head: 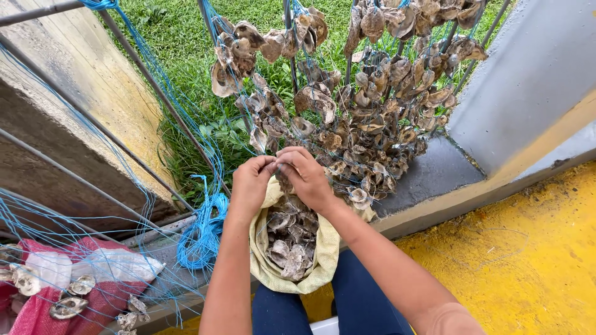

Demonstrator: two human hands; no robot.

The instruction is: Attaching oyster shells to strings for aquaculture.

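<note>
My left hand and my right hand meet fingertip to fingertip over an open pale yellow sack of oyster shells resting on my lap. The fingers pinch something small between them, probably a shell or a strand of line; I cannot tell which. Just behind the hands hang strings of oyster shells threaded on blue line from metal bars.
A coil of blue line hangs at the left by slanting metal rods. A red mesh bag with shells lies lower left. Concrete walls stand at both sides, grass beyond, and a yellow floor at the right.
</note>
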